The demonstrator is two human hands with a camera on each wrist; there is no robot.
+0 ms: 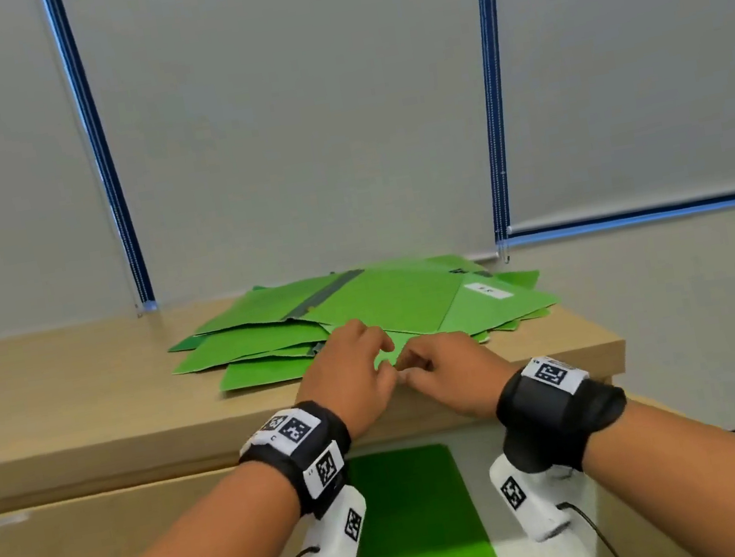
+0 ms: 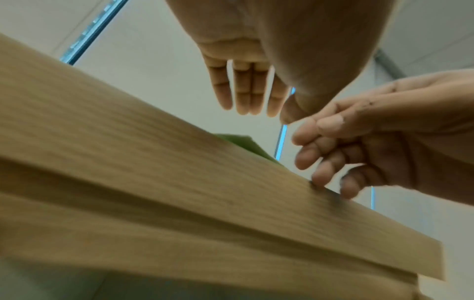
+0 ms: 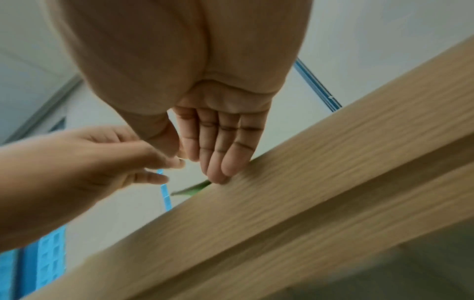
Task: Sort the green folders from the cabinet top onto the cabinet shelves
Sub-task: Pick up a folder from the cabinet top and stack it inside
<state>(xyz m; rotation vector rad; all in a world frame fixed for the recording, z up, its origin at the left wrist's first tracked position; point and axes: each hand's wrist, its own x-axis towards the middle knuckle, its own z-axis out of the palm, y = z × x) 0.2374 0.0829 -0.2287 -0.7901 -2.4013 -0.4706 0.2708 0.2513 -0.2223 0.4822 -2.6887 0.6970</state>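
A loose heap of green folders (image 1: 361, 313) lies splayed on the wooden tabletop (image 1: 62, 399); a neat stack (image 1: 413, 516) sits on the shelf below. The left hand (image 1: 347, 377) and right hand (image 1: 452, 370) hover at the heap's near edge, each grip released, grasping nothing. Only the wrist views show the straight fingers (image 3: 220, 142) from beneath.

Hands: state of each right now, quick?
Left hand: open, fingers straight over the green folders, holding nothing.
Right hand: open, fingers loosely bent, tips at the cabinet top edge, gripping nothing.

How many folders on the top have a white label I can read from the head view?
1: a white label on a folder at the right of the pile on the cabinet top. Overlapping folders may hide others.
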